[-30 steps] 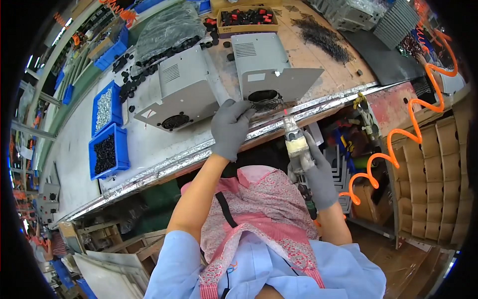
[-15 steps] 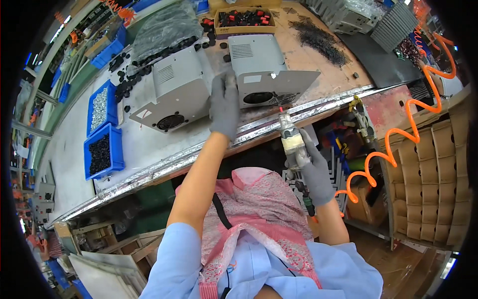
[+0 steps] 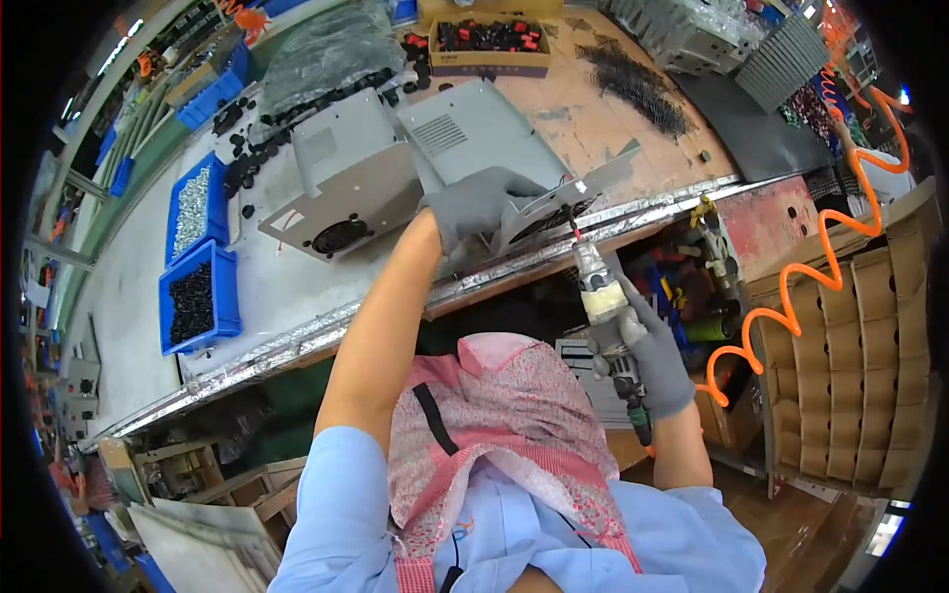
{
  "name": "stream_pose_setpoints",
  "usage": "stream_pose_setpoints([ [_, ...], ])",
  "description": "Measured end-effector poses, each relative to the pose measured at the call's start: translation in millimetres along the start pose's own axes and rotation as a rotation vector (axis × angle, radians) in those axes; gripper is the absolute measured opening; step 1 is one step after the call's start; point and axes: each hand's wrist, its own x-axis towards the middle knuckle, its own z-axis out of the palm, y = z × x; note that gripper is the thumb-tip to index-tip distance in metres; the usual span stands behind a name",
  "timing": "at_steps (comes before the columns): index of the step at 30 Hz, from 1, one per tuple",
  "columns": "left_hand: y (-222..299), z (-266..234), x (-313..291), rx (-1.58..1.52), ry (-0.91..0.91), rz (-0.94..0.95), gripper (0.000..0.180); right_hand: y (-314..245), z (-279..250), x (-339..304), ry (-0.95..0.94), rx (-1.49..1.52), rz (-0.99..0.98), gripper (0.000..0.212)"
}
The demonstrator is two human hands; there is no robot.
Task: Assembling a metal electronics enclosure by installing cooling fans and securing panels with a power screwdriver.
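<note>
My left hand (image 3: 477,205), in a grey glove, grips the near edge of a grey metal housing (image 3: 494,138) with a vent grille, tilting it up off the workbench. My right hand (image 3: 647,351), also gloved, holds a pneumatic screwdriver (image 3: 603,296) upright below the bench edge. Its bit points up at the housing's lower front edge. A second grey housing (image 3: 341,173) with a round fan opening lies to the left on the bench.
Two blue bins (image 3: 198,296) of small parts sit at the left. Black parts lie scattered behind the housings, with a cardboard box (image 3: 489,44) of parts beyond. An orange coiled air hose (image 3: 791,287) hangs at right beside stacked cardboard dividers (image 3: 860,336).
My left hand went from resting flat on the housing to gripping its near edge and tilting it up. The screwdriver's bit stays near the housing's front edge.
</note>
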Motion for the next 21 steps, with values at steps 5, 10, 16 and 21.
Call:
stream_pose_setpoints([
  [5,-5,28,0,-0.324,0.267,-0.18,0.031,-4,-8,6,-0.008,-0.135,-0.01,0.073],
  [10,-9,37,-2,-0.588,0.417,-0.136,0.027,-10,-24,13,-0.01,-0.317,-0.009,0.077],
  [16,-13,37,-4,-0.639,0.339,-0.061,0.024,-6,-33,16,-0.015,-0.364,-0.059,0.074],
  [21,-9,35,-8,-0.599,0.308,-0.075,0.027,-2,-40,16,-0.05,-0.461,-0.095,0.083],
])
